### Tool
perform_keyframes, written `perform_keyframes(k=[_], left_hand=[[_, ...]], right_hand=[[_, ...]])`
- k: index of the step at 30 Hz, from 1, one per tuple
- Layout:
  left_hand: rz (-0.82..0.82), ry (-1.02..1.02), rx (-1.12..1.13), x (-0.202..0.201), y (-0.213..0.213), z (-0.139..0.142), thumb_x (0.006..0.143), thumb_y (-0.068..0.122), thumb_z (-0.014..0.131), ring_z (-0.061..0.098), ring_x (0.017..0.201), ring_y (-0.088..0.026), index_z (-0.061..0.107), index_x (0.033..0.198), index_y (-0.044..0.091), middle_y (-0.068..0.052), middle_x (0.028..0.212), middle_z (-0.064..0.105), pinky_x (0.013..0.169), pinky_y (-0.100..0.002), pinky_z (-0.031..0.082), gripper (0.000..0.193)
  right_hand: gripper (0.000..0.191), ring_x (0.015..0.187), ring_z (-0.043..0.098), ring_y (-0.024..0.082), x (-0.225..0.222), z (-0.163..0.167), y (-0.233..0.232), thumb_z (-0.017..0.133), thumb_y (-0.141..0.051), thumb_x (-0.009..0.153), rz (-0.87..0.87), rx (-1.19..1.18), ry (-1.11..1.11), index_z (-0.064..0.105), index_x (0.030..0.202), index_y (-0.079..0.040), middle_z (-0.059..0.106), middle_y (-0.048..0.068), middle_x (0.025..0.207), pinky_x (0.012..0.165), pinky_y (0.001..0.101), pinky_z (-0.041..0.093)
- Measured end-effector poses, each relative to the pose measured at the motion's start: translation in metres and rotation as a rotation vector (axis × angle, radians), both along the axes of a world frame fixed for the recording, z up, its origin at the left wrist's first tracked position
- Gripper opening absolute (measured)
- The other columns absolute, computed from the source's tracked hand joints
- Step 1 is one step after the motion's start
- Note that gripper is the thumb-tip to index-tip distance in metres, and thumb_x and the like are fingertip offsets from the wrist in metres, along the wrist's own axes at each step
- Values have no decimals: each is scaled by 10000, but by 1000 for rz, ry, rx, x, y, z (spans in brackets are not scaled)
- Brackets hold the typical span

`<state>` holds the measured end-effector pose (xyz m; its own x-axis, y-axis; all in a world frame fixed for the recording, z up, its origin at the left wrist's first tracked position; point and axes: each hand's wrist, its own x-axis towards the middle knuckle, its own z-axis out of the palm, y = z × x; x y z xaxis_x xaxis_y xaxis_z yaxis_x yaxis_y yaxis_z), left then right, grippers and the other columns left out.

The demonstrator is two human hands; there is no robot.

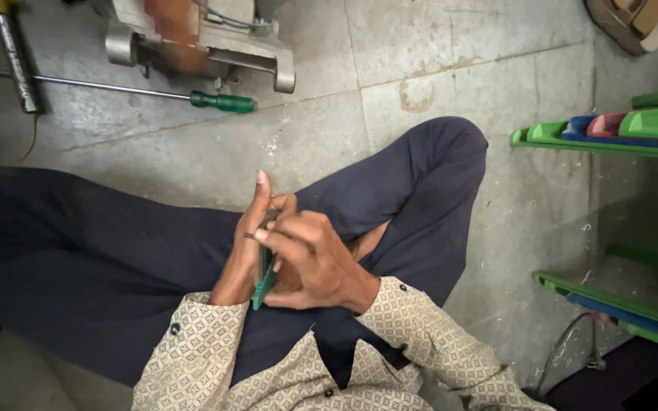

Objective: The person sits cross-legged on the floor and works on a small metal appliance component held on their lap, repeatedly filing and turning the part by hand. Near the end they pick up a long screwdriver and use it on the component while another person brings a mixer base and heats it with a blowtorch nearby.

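Green flat piece (263, 288) is clamped upright between left hand (244, 251) and right hand (310, 259), fingers closed around it; its upper part is hidden. Green-handled screwdriver (222, 101) lies unused on the floor.

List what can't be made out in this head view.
- Green flat piece: mostly covered by left hand and right hand; shape unclear.
- Grey machine: cut off by top edge, partly blurred.
- Green-handled screwdriver: tip hidden behind a metal bar.
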<state>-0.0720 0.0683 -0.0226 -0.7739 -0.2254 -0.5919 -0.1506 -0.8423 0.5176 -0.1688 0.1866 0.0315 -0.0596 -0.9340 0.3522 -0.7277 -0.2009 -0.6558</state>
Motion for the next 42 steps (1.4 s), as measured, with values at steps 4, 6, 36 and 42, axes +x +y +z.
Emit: perform_keyframes(k=[4,6,36,42], left_hand=[[-10,-6,11,1,-1,-1,983,758,276,313,378,-55,360,568,170,38,492,364,317,-239,249,725],[-4,-23,53,1,-1,-1,970,751,287,297,350,-66,375,568,166,40,474,340,305,-245,233,715],[82,-71,256,-1,25,-39,1037,482,382,649,936,-190,610,1255,87,-86,1062,657,778,-362,530,506],[265,26,-577,-9,27,-13,1089,325,354,474,1365,-300,350,1522,59,-175,1460,473,1135,-409,386,508]], right_hand=[[944,1279,496,296,7,1,0,993,-303,751,-13,33,-22,490,1502,-29,438,101,1380,1067,428,485],[955,1313,482,305,10,3,-1,994,-297,792,-20,103,-121,476,1537,2,418,114,1425,1074,399,507],[974,1418,608,288,-19,9,-13,934,-401,598,-100,86,-211,567,1436,-68,609,140,1486,1238,450,373],[1213,1527,399,336,-6,6,-13,879,-490,765,-98,73,-1257,228,1651,22,367,273,1663,1309,410,284]])
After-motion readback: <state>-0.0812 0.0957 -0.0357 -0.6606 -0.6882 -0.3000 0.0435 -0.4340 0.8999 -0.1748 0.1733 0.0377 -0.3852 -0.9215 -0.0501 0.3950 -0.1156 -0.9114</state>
